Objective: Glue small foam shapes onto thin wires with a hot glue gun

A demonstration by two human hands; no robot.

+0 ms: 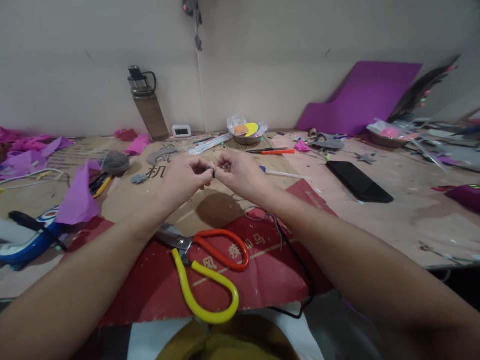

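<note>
Over the cardboard in the middle, my left hand [188, 176] and my right hand [238, 172] meet fingertip to fingertip. Both are closed in a pinch around a small dark piece [213, 171], too tiny and covered to name. Below them, scissors [210, 270] with one red and one yellow handle lie on the red printed sheet [262, 285]. A thin grey string [258, 216] and a black cord [300, 250] run near my right forearm. A ball of grey yarn [114, 162] sits left of my left hand.
At the back stand a water bottle [150, 107], a small white clock [181, 131] and a bowl of wrapped bits [247, 139]. A black phone [358, 181] lies to the right. Purple paper [80, 197] and a blue-and-white object [33, 245] are on the left.
</note>
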